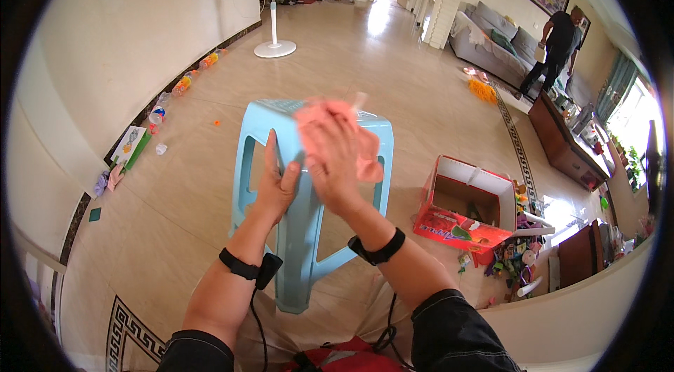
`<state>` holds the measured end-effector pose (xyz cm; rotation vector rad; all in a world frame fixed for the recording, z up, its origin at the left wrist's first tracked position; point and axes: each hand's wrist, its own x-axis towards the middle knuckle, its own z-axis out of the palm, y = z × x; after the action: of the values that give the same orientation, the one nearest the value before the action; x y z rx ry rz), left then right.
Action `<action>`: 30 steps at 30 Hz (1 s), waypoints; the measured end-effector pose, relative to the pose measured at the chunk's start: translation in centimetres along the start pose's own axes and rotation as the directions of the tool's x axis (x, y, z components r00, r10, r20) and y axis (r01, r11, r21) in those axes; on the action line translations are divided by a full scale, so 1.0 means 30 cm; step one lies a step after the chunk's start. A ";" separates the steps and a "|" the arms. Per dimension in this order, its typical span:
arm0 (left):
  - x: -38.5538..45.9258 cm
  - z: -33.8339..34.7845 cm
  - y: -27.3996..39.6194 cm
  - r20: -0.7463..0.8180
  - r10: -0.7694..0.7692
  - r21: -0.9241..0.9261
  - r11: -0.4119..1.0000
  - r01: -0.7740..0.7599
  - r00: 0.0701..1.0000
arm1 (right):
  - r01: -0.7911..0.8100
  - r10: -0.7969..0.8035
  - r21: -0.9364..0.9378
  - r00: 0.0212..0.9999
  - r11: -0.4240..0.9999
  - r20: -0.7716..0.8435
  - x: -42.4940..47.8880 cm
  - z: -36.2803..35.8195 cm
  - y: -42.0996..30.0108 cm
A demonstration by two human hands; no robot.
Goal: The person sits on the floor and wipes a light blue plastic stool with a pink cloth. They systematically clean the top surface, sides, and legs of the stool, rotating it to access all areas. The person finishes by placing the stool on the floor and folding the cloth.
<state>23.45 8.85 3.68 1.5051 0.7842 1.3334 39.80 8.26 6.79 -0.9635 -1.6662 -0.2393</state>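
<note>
A light blue plastic stool [295, 266] stands upright on the tiled floor in front of me, one leg towards me. My left hand [277, 182] grips the upper part of that near leg, thumb and fingers spread around it. My right hand [334, 161] presses a pink cloth [368, 153] against the corner where the seat meets the leg. Hand and cloth are blurred. Part of the seat top [279, 105] shows to the left of the cloth; the rest lies hidden behind it.
Right of the stool sits an open red cardboard box [466, 230], with a heap of toys [518, 253] beside it. Plastic bottles [181, 85] line the left wall. Farther off are a white standing fan [275, 48], a sofa [484, 30] and a person [561, 40] holding something white.
</note>
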 end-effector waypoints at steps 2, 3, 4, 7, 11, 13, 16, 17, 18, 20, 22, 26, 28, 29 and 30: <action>0.008 0.007 0.016 0.040 -0.010 -0.023 1.000 0.011 0.999 | 0.136 -0.132 -0.025 0.984 0.990 0.122 0.011 -0.032 -0.075; 0.010 0.010 0.035 0.060 -0.019 -0.028 0.999 0.021 0.998 | 0.137 -0.131 -0.044 0.984 0.990 0.117 0.003 -0.038 -0.057; 0.012 0.010 0.056 0.077 -0.023 -0.037 0.999 0.026 0.997 | 0.146 -0.138 -0.064 0.984 0.987 0.114 0.017 -0.052 -0.011; -0.006 0.034 0.129 0.036 -0.026 0.014 1.000 0.026 0.999 | -0.092 0.092 -0.013 0.977 0.996 0.194 0.097 -0.077 0.191; -0.017 0.101 0.145 0.011 -0.028 0.043 0.999 0.028 1.000 | -0.325 0.321 -0.051 0.944 0.944 -0.075 0.009 -0.130 0.325; 0.012 0.065 0.076 0.025 -0.009 0.083 0.997 0.007 1.000 | -0.278 0.274 -0.019 0.954 0.960 -0.117 -0.010 -0.090 0.272; 0.040 0.002 0.001 0.023 -0.087 -0.119 0.989 0.089 0.996 | -0.156 0.156 -0.011 0.981 0.988 0.112 -0.028 -0.023 0.021; 0.042 -0.005 0.001 0.027 -0.128 -0.231 0.964 0.131 0.991 | -0.107 0.124 -0.083 0.966 0.991 0.229 -0.031 -0.027 -0.066; 0.037 0.020 0.069 0.095 -0.151 -0.338 0.925 0.174 0.984 | -0.025 0.034 -0.040 0.966 0.999 0.256 -0.066 -0.017 -0.081; 0.048 0.023 0.103 0.061 -0.193 -0.352 0.914 0.202 0.979 | 0.031 -0.035 0.019 0.957 0.999 0.288 -0.122 -0.001 -0.124; 0.054 0.007 0.126 0.087 -0.245 -0.415 0.872 0.258 0.966 | -0.025 0.014 0.031 0.951 0.999 0.309 -0.156 -0.006 -0.174; 0.064 -0.028 0.090 0.082 -0.265 -0.358 0.892 0.276 0.961 | -0.081 0.039 0.161 0.967 0.984 0.251 -0.183 0.005 -0.186; 0.069 -0.043 0.063 0.057 -0.251 -0.322 0.912 0.255 0.966 | -0.071 0.034 0.146 0.970 0.987 0.243 -0.174 0.002 -0.181; 0.072 -0.053 0.052 0.064 -0.241 -0.288 0.925 0.249 0.968 | -0.059 0.028 0.123 0.971 0.991 0.238 -0.164 0.002 -0.174; 0.074 -0.059 0.040 0.075 -0.234 -0.257 0.935 0.245 0.969 | -0.049 0.026 0.095 0.972 0.994 0.235 -0.149 0.001 -0.162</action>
<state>22.04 10.86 5.53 1.1828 0.7062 1.1674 36.51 3.06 4.37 -0.9757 -1.8539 -0.0157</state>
